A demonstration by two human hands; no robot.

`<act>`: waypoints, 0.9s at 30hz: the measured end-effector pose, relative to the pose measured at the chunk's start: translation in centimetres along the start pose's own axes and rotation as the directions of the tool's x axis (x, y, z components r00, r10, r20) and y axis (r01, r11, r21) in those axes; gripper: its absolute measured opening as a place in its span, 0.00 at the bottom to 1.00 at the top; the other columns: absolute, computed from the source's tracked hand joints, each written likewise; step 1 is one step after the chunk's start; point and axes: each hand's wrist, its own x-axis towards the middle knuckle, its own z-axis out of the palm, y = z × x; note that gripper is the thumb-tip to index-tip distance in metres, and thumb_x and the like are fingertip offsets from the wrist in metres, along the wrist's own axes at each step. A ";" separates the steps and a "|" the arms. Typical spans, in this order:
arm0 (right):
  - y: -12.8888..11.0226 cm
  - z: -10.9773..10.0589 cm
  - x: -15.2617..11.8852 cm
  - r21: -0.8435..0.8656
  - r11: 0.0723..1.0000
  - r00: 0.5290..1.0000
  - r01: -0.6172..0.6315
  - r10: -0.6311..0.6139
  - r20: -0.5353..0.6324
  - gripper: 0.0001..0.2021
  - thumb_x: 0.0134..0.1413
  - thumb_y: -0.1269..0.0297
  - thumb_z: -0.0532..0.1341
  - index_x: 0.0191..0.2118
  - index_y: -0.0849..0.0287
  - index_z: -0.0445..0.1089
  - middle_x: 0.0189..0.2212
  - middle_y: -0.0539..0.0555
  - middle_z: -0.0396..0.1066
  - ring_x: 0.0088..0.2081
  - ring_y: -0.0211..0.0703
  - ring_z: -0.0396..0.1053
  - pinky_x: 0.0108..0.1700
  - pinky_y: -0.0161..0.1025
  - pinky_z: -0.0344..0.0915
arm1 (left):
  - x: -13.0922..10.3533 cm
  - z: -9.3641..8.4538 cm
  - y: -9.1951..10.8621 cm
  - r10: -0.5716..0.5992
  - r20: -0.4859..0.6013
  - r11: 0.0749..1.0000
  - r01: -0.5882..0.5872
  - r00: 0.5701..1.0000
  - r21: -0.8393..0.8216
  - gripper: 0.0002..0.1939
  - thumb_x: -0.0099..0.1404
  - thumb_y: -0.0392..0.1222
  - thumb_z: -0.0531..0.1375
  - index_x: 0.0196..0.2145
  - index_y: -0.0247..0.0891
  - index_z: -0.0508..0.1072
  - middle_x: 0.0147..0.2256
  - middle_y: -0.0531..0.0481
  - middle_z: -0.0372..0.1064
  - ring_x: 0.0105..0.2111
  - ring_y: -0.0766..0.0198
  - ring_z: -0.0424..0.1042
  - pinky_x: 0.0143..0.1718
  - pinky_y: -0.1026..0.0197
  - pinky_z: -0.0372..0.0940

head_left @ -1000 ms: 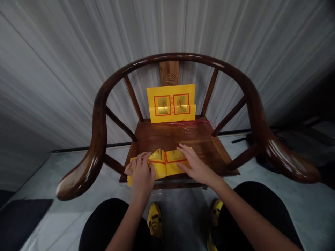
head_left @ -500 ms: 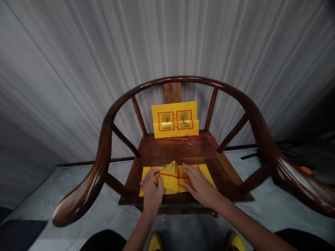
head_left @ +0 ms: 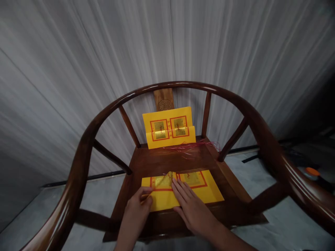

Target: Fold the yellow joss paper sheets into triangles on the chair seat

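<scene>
A sheet of yellow joss paper [head_left: 209, 190] with red-framed gold squares lies on the front of a wooden chair seat [head_left: 154, 164]. At its left edge my left hand [head_left: 137, 209] has thumb and fingertips closed on the paper. My right hand [head_left: 190, 202] rests flat across the middle of the sheet, fingers stretched out and fairly close together. A raised, creased bit of the gold part shows just beyond the right fingertips. Further back, more yellow joss paper [head_left: 170, 113] leans against the chair's backrest, its lower part bent forward.
Thin pink-red strings [head_left: 187, 146] lie loose on the rear of the seat. The curved wooden armrest [head_left: 86, 139] wraps round both sides. Behind the chair hangs a grey pleated curtain [head_left: 125, 45]. An orange-topped object [head_left: 312, 172] sits on the right.
My left hand has moved to the sheet's left edge and the lifted flap now lies flatter. My right hand has shifted left onto the middle. The view has come closer.
</scene>
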 end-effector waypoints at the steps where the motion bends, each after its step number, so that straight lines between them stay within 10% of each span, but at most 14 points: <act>1: -0.1 -0.1 0.0 -0.008 1.000 1.000 0.006 -0.006 0.010 0.41 0.76 0.64 0.57 0.84 0.58 0.35 0.82 0.59 0.41 0.82 0.57 0.44 0.80 0.59 0.55 | -0.2 -0.5 0.4 0.037 -0.022 0.996 -0.036 0.999 0.077 0.14 0.66 0.40 0.58 0.45 0.45 0.81 0.48 0.47 0.85 0.49 0.47 0.85 0.53 0.45 0.77; 4: -0.3 -0.4 0.2 -0.027 1.000 0.999 0.011 -0.011 0.031 0.38 0.76 0.63 0.57 0.83 0.61 0.43 0.81 0.60 0.43 0.81 0.59 0.46 0.80 0.58 0.55 | -0.5 -0.4 3.5 0.315 -0.074 0.911 -0.280 0.946 0.303 0.21 0.68 0.33 0.53 0.53 0.44 0.79 0.53 0.43 0.82 0.54 0.46 0.82 0.57 0.41 0.75; 10: -0.3 0.1 0.3 -0.040 0.997 0.998 0.060 -0.060 -0.002 0.39 0.70 0.68 0.59 0.82 0.64 0.48 0.79 0.66 0.53 0.79 0.63 0.54 0.78 0.63 0.58 | -0.6 5.4 9.5 0.556 0.266 0.692 -0.616 0.787 0.377 0.23 0.72 0.28 0.52 0.56 0.40 0.81 0.56 0.43 0.82 0.58 0.50 0.79 0.66 0.45 0.70; 18: -0.1 0.1 0.1 -0.004 1.000 1.000 0.028 -0.028 -0.001 0.37 0.71 0.69 0.59 0.81 0.61 0.52 0.77 0.65 0.58 0.78 0.62 0.56 0.78 0.63 0.59 | 3.0 7.9 6.0 0.521 0.316 0.595 -0.602 0.793 0.533 0.24 0.82 0.40 0.51 0.67 0.31 0.74 0.71 0.34 0.66 0.75 0.44 0.62 0.78 0.31 0.51; 22: -0.3 -1.4 0.3 0.143 0.989 0.997 -0.031 0.020 0.080 0.35 0.73 0.63 0.60 0.80 0.62 0.54 0.80 0.64 0.52 0.80 0.57 0.51 0.78 0.59 0.58 | 4.1 6.7 5.0 0.449 0.328 0.651 -0.556 0.831 0.516 0.24 0.83 0.41 0.50 0.71 0.36 0.70 0.72 0.39 0.66 0.70 0.46 0.70 0.69 0.37 0.67; 27: 3.0 -3.8 0.7 0.283 0.940 0.975 -0.190 0.214 -0.057 0.18 0.77 0.59 0.55 0.59 0.50 0.80 0.62 0.58 0.79 0.66 0.53 0.73 0.74 0.60 0.65 | 4.0 6.2 3.9 0.451 0.327 0.667 -0.556 0.831 0.496 0.26 0.82 0.37 0.48 0.72 0.39 0.68 0.72 0.42 0.66 0.67 0.48 0.72 0.66 0.41 0.69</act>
